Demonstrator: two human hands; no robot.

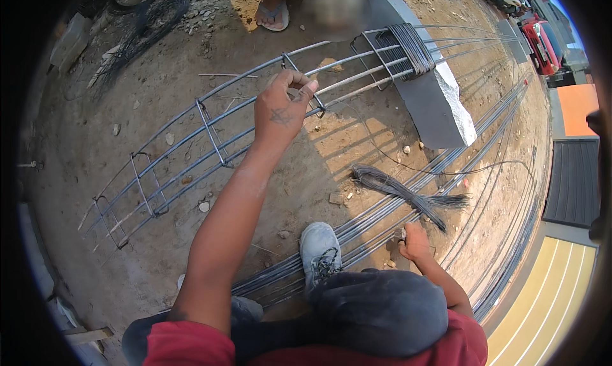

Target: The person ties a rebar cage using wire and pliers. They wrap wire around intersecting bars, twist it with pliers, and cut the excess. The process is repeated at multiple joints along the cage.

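Observation:
A long rebar cage [229, 112] of lengthwise bars and square stirrups slants across the ground before me. My left hand [282, 103] reaches over its middle, thumb and fingers closed at a steel stirrup [316, 100]; the hand hides part of the stirrup and the bars beneath. Low on the right, beside my bent knee, my right hand [416, 244] is closed around a small grey metal tool [400, 234], mostly covered by the fingers. Just above that hand lies a folded bundle of tie wire [401, 186], resting across loose rebars [377, 217].
A pale block [425, 107] supports the cage's far end, where several stirrups [406, 50] are stacked together. Another person's sandalled foot [273, 14] stands beyond the cage. My shoe [320, 251] is on the loose bars. Tangled wire [148, 26] lies upper left; a red car [542, 45] is far right.

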